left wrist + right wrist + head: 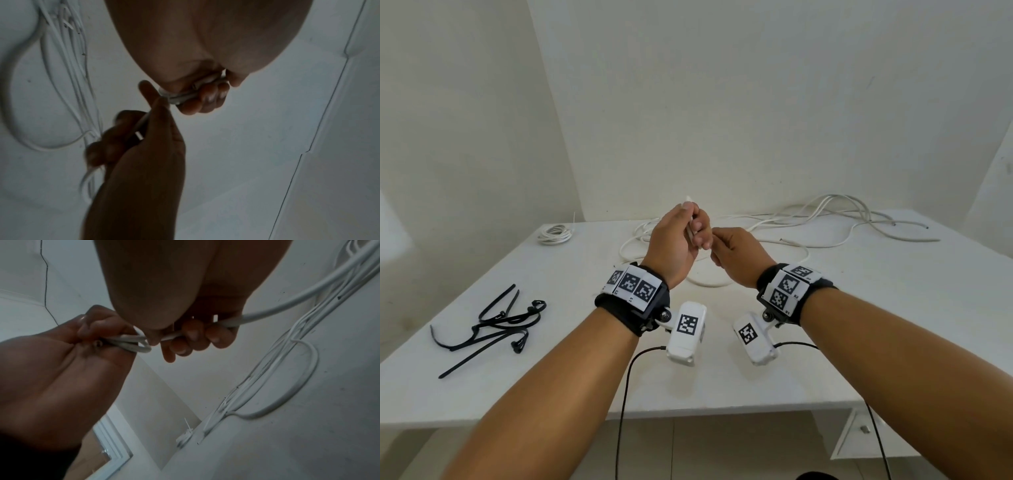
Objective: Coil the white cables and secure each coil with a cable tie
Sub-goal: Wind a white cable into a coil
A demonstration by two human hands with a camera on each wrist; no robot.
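My left hand (pixel 681 233) is raised over the white table (pixel 808 342) and grips a few small loops of white cable (pixel 131 342) in its curled fingers (pixel 205 99). Close beside it, my right hand (pixel 736 253) pinches the same cable (pixel 267 311) where it leaves the loops, fingers curled round it (pixel 197 335). The rest of that cable trails down to a loose loop on the table (pixel 709 282). More uncoiled white cables (pixel 825 214) lie tangled at the back right.
A finished white coil (pixel 555 233) with its tie sits at the back left. Several black cable ties (pixel 493 325) lie in a heap at the front left. A wall stands right behind the table. The table's front edge is near my forearms.
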